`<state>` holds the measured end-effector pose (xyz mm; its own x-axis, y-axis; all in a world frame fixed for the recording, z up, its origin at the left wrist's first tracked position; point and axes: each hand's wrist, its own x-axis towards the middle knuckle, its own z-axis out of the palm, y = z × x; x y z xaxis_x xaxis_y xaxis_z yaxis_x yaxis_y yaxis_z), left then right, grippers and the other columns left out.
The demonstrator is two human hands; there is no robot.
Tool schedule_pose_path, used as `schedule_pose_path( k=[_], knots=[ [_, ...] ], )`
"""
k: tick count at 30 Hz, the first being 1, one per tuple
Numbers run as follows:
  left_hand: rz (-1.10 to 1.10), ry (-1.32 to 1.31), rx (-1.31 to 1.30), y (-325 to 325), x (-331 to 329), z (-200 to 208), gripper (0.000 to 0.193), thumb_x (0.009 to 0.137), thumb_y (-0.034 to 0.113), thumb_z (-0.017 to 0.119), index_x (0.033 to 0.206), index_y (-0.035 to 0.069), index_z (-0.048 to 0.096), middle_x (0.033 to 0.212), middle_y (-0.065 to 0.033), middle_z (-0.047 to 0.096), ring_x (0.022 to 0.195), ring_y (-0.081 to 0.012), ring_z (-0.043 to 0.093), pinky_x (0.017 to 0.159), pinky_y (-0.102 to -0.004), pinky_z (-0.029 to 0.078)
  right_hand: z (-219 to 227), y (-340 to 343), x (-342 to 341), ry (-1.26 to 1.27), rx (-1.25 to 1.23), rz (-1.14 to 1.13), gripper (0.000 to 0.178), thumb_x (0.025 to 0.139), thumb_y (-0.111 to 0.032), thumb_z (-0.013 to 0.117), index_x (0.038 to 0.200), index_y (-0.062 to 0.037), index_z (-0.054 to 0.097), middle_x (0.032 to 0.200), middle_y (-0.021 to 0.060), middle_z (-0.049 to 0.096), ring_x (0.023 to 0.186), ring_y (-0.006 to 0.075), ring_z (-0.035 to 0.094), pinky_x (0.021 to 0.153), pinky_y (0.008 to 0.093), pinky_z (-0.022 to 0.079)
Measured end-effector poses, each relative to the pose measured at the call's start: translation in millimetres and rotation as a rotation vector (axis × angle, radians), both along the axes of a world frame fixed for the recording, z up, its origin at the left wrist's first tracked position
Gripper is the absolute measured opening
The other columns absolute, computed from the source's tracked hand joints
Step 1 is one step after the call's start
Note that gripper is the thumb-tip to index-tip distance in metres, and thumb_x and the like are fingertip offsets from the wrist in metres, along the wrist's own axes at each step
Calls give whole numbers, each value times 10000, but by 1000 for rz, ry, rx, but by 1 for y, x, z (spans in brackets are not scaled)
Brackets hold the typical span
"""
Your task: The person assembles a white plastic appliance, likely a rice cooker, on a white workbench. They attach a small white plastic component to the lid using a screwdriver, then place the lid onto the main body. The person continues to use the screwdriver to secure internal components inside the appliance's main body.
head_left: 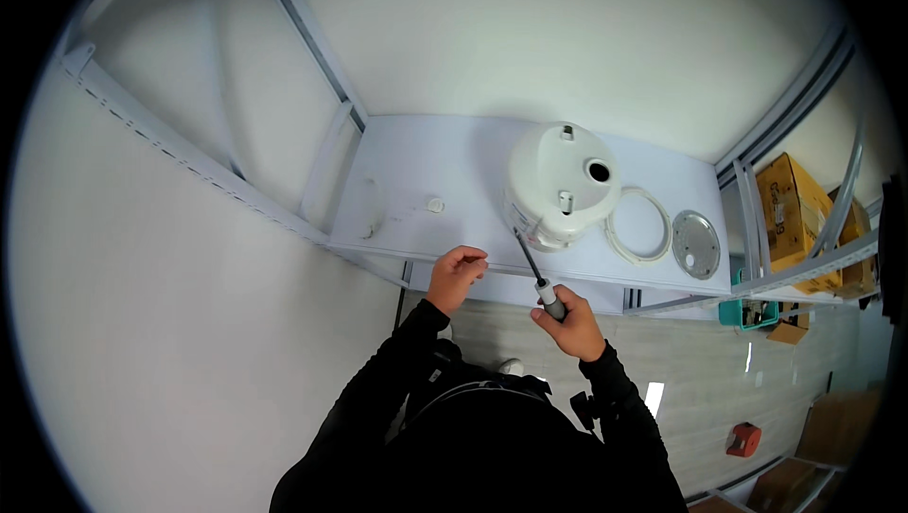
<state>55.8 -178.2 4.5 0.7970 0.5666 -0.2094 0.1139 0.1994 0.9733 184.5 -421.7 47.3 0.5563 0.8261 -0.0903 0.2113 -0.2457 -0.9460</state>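
Screwdriver (537, 274) partly behind right-hand fingers (567, 295)

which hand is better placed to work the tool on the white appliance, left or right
Probably the right hand: it grips the long-shafted tool, whose shaft points toward the white appliance. The left hand sits farther left, fingers curled; whether it holds anything is unclear.

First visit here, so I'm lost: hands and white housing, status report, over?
Right hand gripping grey-handled screwdriver, tip near glossy white rounded housing. Left hand curled, contents unclear. Pale ring and round silvery plate lie beside housing, not blocking.
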Motion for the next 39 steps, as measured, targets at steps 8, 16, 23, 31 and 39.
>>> schedule_pose_path(
  k=[8,16,23,31,39],
  knots=[
    [148,47,339,103,-44,-19,194,925,147,717,1076,26,720,865,-52,711,786,-156,671,699,-302,515,13,105,-14,-93,71,110,282,951,-195,770,1126,-28,627,710,43,507,662,141,467,635,308,437],
    [154,456,858,205,-76,-28,325,851,240,785,1098,59,677,1006,-118,641,956,-344,636,849,-475,540,4,207,-42,-70,155,134,230,953,-161,772,1086,-39,629,707,27,529,652,110,477,602,302,421],
    [-30,625,894,246,-68,-49,454,842,300,799,1209,87,638,1214,-139,587,1166,-366,574,910,-504,537,8,255,-65,-51,94,131,211,983,-194,763,1020,-35,630,717,-23,492,671,89,429,611,279,393],
    [-163,764,896,260,-57,-57,419,885,366,754,1206,118,653,1212,-120,642,1077,-365,659,883,-508,554,16,258,-63,-87,13,58,307,984,-317,753,1030,-30,653,729,76,583,645,175,518,619,338,447],
    [-74,676,940,267,-56,-55,364,961,329,694,1229,93,623,1177,-136,652,1030,-372,682,856,-495,556,19,256,-67,-70,41,10,279,997,-281,747,1013,-29,629,718,27,513,664,124,445,610,304,401]
  ],
)
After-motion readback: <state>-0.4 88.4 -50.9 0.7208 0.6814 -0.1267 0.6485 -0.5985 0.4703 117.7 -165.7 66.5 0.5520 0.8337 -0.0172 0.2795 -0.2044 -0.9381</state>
